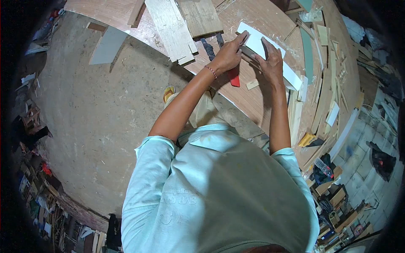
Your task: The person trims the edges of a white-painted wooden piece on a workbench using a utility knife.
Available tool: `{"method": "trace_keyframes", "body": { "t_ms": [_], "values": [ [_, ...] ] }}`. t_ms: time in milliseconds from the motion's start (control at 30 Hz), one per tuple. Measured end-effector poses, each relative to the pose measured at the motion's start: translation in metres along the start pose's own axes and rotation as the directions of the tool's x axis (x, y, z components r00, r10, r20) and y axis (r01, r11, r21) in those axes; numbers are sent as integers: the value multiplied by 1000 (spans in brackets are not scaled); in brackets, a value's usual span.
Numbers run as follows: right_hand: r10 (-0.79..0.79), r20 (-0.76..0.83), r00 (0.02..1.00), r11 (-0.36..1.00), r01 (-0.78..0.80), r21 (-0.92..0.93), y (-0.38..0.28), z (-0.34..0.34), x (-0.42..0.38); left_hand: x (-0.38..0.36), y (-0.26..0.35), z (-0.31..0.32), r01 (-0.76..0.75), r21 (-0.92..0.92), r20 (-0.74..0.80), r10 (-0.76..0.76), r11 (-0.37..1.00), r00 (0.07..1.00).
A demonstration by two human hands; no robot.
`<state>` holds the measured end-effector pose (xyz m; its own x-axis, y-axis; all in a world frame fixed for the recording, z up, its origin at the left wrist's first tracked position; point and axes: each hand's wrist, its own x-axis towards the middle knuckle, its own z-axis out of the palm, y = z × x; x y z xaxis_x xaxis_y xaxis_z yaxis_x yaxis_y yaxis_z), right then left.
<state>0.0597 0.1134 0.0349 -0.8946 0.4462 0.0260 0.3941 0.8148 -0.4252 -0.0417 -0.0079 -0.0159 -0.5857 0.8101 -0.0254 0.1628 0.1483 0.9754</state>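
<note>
We're looking down from the head camera at a wooden workbench (257, 110), curving across the top and right of the frame and scattered with shavings. Up at top centre we have a pale board (171, 30) lying next to a browner board (200, 17); over on the right, a green strip (306, 55) runs among thin offcuts. Bare concrete floor (95, 114) fills the left, scrap piles crowd both lower corners, and a block wall (358, 145) shows at right.

And here's the action, upper centre-right: a white panel (276, 52) slants down to the right, directly under both hands. We see the left hand (228, 55) gripping it near its upper-left end, fingertips at the edge. The right hand (271, 66) clasps it farther along, thumb and fingers apart. Just below the left hand sits a red piece (234, 77), with a small wood block (252, 84) beside it.
</note>
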Motion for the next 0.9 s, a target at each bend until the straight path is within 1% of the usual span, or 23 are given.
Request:
{"method": "trace_keyframes", "body": {
  "t_ms": [67, 133, 267, 333, 467, 533, 600, 633, 700, 733, 767, 800, 833, 867, 900],
  "values": [
    [1, -5, 1000, 1000, -1, 1, 1, 0, 0, 0, 3, -1, -3, 12, 3, 3, 1000, 1000],
    [-40, -13, 999, 999, 40, 4, 4, 2, 1, 0, 3, -1, -7, 22, 9, 7, 1000, 1000],
    [14, -8, 1000, 1000, -13, 12, 3, 2, 0, -1, 2, 1, -5, 19, 6, 5, 1000, 1000],
    [-39, -22, 999, 999, 39, 9, 5, 2, 0, -2, 4, 1, -18, 12, -9, 18, 1000, 1000],
    [-44, -79, 996, 999, 43, -8, 7, -1, -4, -4, 9, 0, 28, 65, -22, -27, 998, 999],
    [-28, -49, 998, 999, 27, -22, 10, -3, -7, -5, 10, 2, 34, 91, -33, -31, 995, 999],
    [-37, -59, 998, 999, 36, -16, 14, -4, -7, -7, 9, 7, -76, 97, -198, 94, 992, 976],
    [-43, -60, 997, 999, 42, -9, 17, -2, -7, -9, 8, 10, -85, 106, -201, 105, 991, 974],
    [-97, -113, 989, 995, 100, 19, 26, 2, -6, -14, 9, 11, -81, 88, -315, 105, 993, 943],
    [-142, -137, 980, 990, 142, -5, 28, 1, -5, -19, 16, 10, -4, 70, -312, 26, 998, 950],
    [-194, -159, 968, 981, 193, -19, 28, 1, -3, -23, 14, 13, 17, 85, -365, 16, 996, 931],
    [-205, -177, 963, 979, 204, -20, 27, 0, -3, -27, 14, 13, 79, -6, -360, -75, 997, 930],
    [-192, -160, 968, 981, 194, -4, 20, -9, -4, -32, 12, 15, 16, 65, -424, 13, 998, 905],
    [-233, -178, 956, 971, 238, 7, 26, -7, -1, -35, 7, 19, 6, 60, -464, 23, 998, 885],
    [-219, -179, 959, 972, 230, 48, 21, -14, -1, -42, 16, 17, 48, 39, -448, -25, 998, 894]
  ]
}}
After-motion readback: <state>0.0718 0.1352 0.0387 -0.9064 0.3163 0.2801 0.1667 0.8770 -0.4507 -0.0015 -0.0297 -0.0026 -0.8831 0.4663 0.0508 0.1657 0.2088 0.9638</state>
